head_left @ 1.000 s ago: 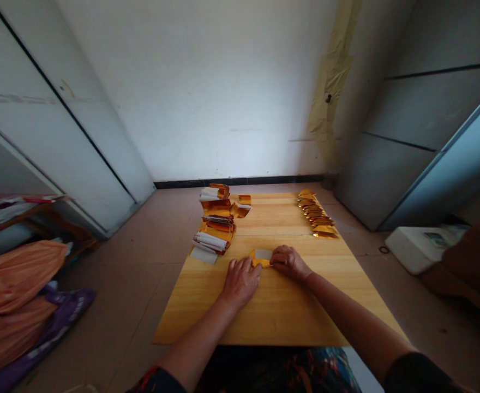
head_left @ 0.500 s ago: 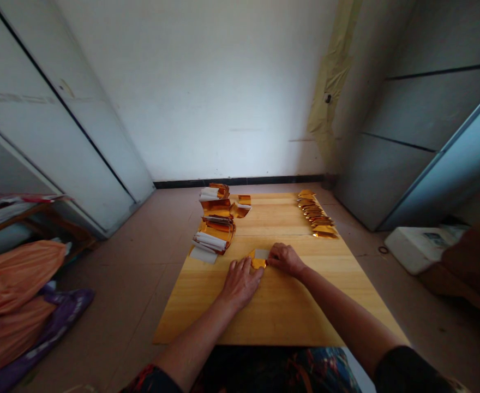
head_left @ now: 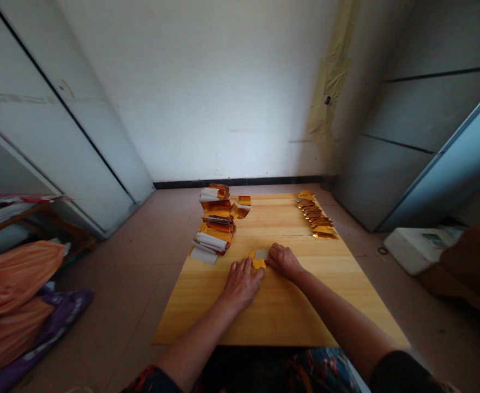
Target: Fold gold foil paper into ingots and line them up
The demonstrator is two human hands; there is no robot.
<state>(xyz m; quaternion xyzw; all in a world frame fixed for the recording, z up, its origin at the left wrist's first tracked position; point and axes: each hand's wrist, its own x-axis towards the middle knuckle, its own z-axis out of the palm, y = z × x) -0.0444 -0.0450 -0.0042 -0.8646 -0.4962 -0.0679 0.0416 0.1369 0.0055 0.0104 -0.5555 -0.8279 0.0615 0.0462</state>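
A small piece of gold foil paper [head_left: 258,263], partly folded with its pale backing showing, lies on the wooden table [head_left: 281,316] between my hands. Against its left and near side, my left hand [head_left: 242,281] holds it down, the thumb at the near edge and the fingers bent over the left edge. At the opposite edge, my right hand [head_left: 284,260] has its fingers curled and pinched together on the paper. Those fingertips are partly hidden by the hand itself.
Stacks of gold foil sheets [head_left: 217,237] with pale backs lie along the table's left side. Two loose gold pieces [head_left: 242,210] are beside them. A row of folded gold pieces [head_left: 316,213] runs along the far right edge. A white wall stands beyond.
Both hands stay on the gold foil paper in nearly the same place. My right hand has shifted only very slightly at its edge.
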